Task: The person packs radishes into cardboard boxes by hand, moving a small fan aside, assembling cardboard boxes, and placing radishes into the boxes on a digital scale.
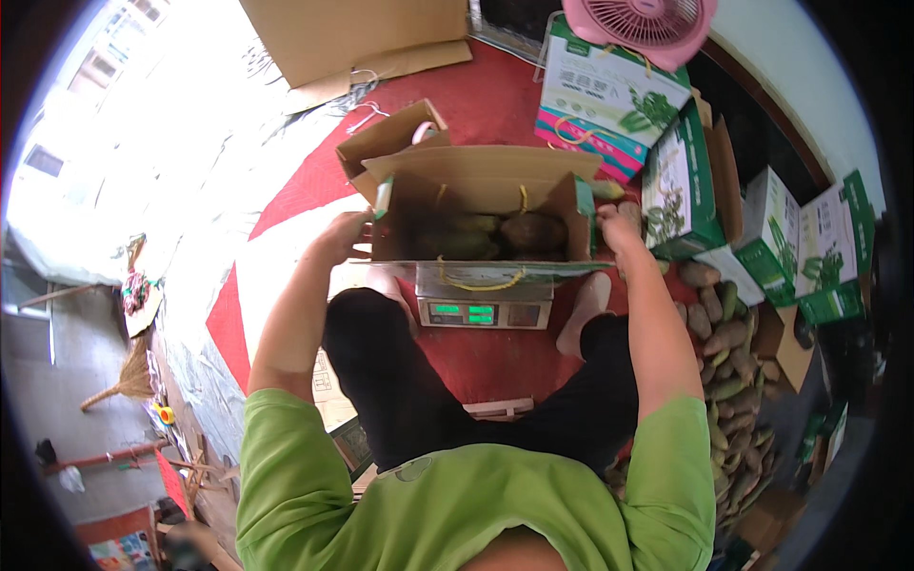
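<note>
An open cardboard box point(476, 164) with yellow cord handles rests on a digital scale point(486, 311) between my feet. Inside lie long green vegetables point(462, 236) and a rounder brown piece of produce point(533, 232); shadow hides part of the contents. At the box's left side is my left hand point(343, 238), fingers apart and reaching to the wall and flap. My right hand point(621, 230) is at the opposite side, its fingers curled in a pinch by the right end flap point(586, 200).
Heaped tubers and long green vegetables point(733, 381) cover the floor at my right. Beyond them stand green-and-white cartons point(681, 186) and a pink fan point(647, 24) on stacked boxes. A smaller open box point(381, 138) sits behind the scale. A straw broom point(133, 376) lies far left.
</note>
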`<state>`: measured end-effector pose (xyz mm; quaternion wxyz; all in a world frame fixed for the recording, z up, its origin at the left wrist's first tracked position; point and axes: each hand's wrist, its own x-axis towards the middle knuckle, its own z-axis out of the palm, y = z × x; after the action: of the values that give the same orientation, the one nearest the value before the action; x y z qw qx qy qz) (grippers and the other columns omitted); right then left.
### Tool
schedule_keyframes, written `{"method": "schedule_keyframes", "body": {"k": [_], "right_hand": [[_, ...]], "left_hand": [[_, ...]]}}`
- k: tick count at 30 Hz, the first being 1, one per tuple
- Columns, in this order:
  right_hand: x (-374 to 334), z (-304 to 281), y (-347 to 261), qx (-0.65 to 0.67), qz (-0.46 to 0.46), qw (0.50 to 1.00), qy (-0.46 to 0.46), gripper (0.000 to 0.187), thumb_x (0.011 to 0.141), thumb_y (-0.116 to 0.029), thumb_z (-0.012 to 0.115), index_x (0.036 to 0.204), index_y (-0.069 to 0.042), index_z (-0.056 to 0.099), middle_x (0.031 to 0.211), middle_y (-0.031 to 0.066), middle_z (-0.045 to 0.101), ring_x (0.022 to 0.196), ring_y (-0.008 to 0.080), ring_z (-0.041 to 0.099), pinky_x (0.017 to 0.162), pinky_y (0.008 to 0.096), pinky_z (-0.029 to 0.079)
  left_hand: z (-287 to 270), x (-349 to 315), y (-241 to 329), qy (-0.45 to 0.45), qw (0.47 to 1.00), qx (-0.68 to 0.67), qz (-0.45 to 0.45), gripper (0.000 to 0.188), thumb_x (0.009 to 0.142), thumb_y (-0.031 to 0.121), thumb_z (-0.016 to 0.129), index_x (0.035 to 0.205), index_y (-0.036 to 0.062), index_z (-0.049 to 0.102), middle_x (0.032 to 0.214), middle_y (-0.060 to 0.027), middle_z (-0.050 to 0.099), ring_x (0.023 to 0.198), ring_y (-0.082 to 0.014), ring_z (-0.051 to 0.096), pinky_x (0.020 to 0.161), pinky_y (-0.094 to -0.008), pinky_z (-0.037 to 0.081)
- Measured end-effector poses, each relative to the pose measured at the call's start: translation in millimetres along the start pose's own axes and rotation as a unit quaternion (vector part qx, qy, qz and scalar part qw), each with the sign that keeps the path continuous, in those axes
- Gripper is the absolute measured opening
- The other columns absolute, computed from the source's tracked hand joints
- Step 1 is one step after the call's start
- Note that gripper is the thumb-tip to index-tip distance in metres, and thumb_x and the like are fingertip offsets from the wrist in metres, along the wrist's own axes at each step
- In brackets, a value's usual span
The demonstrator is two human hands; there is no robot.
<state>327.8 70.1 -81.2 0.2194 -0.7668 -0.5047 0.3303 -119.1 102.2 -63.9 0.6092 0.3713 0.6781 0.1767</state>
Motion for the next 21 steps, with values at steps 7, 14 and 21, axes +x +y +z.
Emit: {"method": "schedule_keyframes", "body": {"k": [7,14,21], "right_hand": [[83.1,6.3,100.2,0.220,0.054,0.972,-0.056,0.027,0.081,-0.010,0.049,0.101,0.001,0.064,0.100,0.0166,0.061,0.089,0.0290,0.060,0.078,0.0383,0.047],[20.2,21.6,-58.1,0.329,0.054,0.928,-0.168,0.035,0.086,-0.009,0.041,0.116,-0.004,0.058,0.101,0.0111,0.062,0.086,0.0241,0.061,0.076,0.0377,0.051],[-28.4,64.7,-193.0,0.220,-0.028,0.934,-0.281,0.038,0.089,-0.010,0.039,0.126,-0.005,0.048,0.113,0.0084,0.059,0.100,0.0215,0.058,0.087,0.0361,0.047]], "left_hand": [[20.2,26.9,-18.6,0.041,0.993,-0.102,0.041,0.031,0.093,0.036,0.047,0.089,0.0099,0.063,0.085,-0.0041,0.061,0.079,-0.0177,0.055,0.070,-0.0353,0.043],[-40.2,26.3,-71.0,0.138,0.970,-0.195,0.036,0.029,0.089,0.027,0.055,0.069,0.0060,0.057,0.062,-0.0049,0.050,0.056,-0.0164,0.048,0.053,-0.0296,0.040],[-141.6,-39.6,-147.0,0.105,0.917,-0.381,0.053,0.019,0.089,0.018,0.053,0.085,0.0024,0.063,0.072,-0.0093,0.063,0.056,-0.0151,0.057,0.048,-0.0267,0.046]]}}
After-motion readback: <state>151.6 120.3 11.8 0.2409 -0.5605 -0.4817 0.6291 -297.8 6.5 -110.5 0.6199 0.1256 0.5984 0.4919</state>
